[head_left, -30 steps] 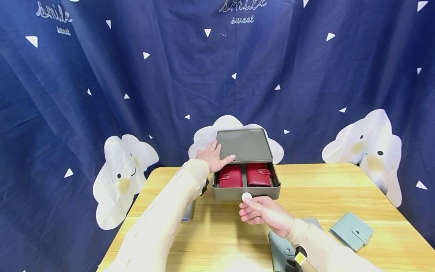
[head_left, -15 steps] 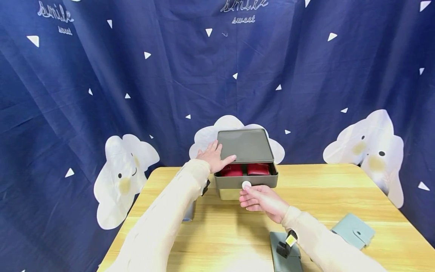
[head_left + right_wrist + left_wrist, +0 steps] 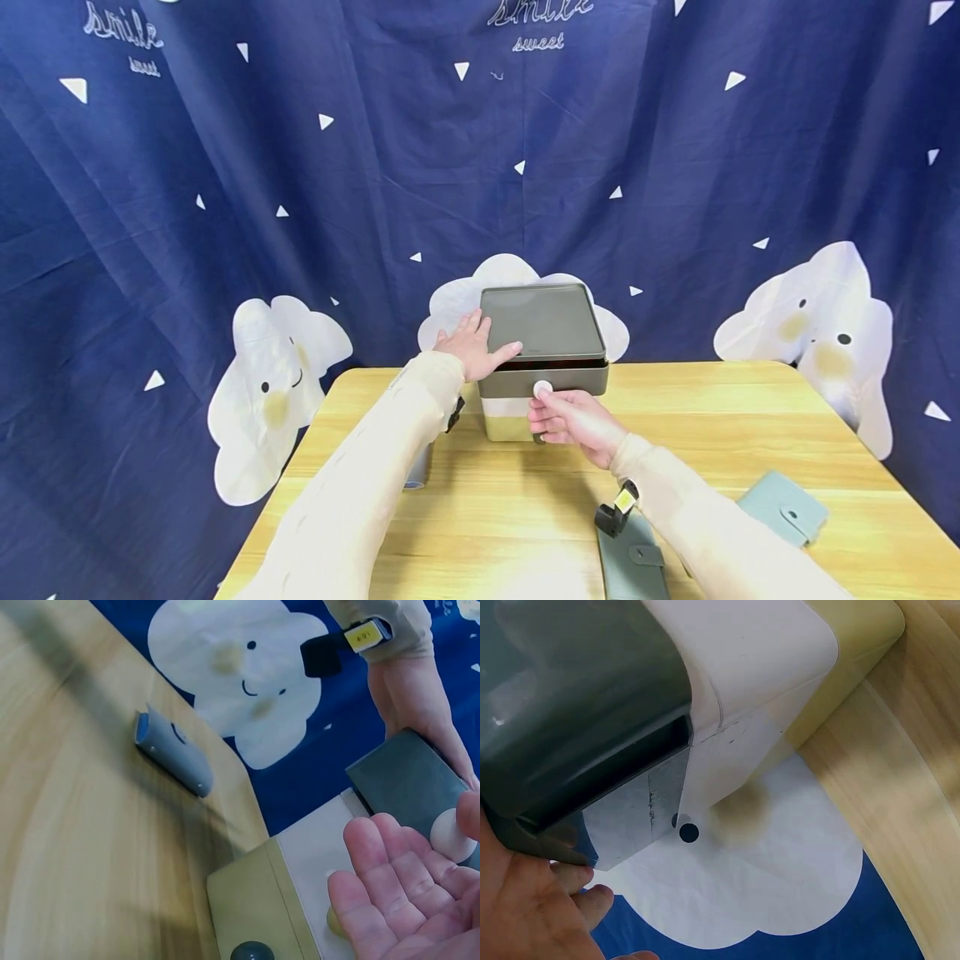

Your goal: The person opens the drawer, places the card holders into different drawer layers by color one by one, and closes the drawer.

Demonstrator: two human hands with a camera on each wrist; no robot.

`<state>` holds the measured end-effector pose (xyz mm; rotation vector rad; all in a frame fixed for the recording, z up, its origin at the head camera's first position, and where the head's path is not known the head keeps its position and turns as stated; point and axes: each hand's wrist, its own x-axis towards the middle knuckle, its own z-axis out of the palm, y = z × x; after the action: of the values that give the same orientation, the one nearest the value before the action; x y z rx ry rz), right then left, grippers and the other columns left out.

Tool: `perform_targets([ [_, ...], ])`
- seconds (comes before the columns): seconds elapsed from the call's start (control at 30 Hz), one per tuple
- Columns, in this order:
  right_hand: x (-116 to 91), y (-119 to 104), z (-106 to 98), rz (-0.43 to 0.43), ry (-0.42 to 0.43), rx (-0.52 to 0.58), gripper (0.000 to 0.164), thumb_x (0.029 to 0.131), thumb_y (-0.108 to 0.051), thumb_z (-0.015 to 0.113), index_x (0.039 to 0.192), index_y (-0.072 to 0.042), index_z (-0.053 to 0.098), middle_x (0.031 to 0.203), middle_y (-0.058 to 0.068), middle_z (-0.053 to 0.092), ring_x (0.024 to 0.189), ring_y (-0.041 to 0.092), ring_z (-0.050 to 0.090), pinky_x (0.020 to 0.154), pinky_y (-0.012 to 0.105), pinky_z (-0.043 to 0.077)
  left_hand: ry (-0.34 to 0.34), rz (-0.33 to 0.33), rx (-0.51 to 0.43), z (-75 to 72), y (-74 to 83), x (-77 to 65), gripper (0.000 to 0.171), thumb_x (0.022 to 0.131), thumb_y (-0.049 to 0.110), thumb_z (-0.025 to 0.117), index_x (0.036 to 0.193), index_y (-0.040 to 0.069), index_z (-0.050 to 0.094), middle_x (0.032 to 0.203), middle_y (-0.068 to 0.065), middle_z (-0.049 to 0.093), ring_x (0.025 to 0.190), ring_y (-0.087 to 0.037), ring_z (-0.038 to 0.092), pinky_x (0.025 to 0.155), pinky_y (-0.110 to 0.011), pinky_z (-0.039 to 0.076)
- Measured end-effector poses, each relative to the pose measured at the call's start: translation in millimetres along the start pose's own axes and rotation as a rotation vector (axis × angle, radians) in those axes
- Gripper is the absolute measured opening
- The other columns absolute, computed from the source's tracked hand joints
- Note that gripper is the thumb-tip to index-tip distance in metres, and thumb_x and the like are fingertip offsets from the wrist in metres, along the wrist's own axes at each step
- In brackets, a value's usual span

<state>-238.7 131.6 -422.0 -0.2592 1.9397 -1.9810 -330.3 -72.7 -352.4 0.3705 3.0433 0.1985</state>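
At the centre of the head view, the left hand (image 3: 471,346) lies with fingers spread over the left edge of the mini drawer cabinet (image 3: 543,321), apparently to steady it. The right hand (image 3: 573,421) pinches the round white knob (image 3: 542,389) of the slightly open top drawer (image 3: 581,382), probably its handiest grip. At lower right, a grey-green snap wallet (image 3: 632,571) lies apart, presumably leaving the drawer room.

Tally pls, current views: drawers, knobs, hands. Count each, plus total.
Drawers: 3 (dark grey drawer, white drawer, yellow drawer)
Knobs: 3 (white knob, dark knob, yellow knob, the last partly hidden)
Hands: 2 (left hand, right hand)
Total: 8
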Motion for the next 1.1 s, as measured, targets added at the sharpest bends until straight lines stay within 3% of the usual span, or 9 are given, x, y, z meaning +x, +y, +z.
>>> perform_targets([
  [0.17, 6.8, -0.2, -1.9, 0.009, 0.019, 0.005, 0.059, 0.098, -0.041, 0.052, 0.125, 0.011, 0.052, 0.112, 0.022, 0.065, 0.101, 0.031, 0.065, 0.086, 0.042, 0.052, -0.007, -0.003, -0.007, -0.3, 0.0, 0.1, 0.106, 0.08, 0.087, 0.019, 0.155, 0.013, 0.019, 0.161, -0.004, 0.005, 0.147, -0.02, 0.004, 0.113, -0.057, 0.011],
  [0.5, 16.5, -1.1, -5.1, 0.033, 0.056, 0.001, 0.055, 0.099, -0.041, 0.052, 0.124, 0.007, 0.056, 0.109, 0.016, 0.067, 0.095, 0.021, 0.067, 0.081, 0.037, 0.053, -0.004, 0.0, -0.011, -0.3, 1.5, -1.2, 0.105, 0.081, 0.086, 0.02, 0.155, 0.012, 0.02, 0.161, -0.004, 0.005, 0.147, -0.022, 0.006, 0.113, -0.057, 0.011],
  [1.1, 14.0, 1.3, -4.2, 0.015, 0.056, -0.034, 0.058, 0.099, -0.042, 0.05, 0.125, 0.009, 0.055, 0.108, 0.018, 0.066, 0.094, 0.023, 0.066, 0.083, 0.04, 0.053, 0.01, 0.001, 0.001, 2.6, -0.9, 2.2, 0.105, 0.08, 0.087, 0.02, 0.155, 0.012, 0.021, 0.161, -0.004, 0.007, 0.147, -0.022, 0.006, 0.113, -0.057, 0.012],
])
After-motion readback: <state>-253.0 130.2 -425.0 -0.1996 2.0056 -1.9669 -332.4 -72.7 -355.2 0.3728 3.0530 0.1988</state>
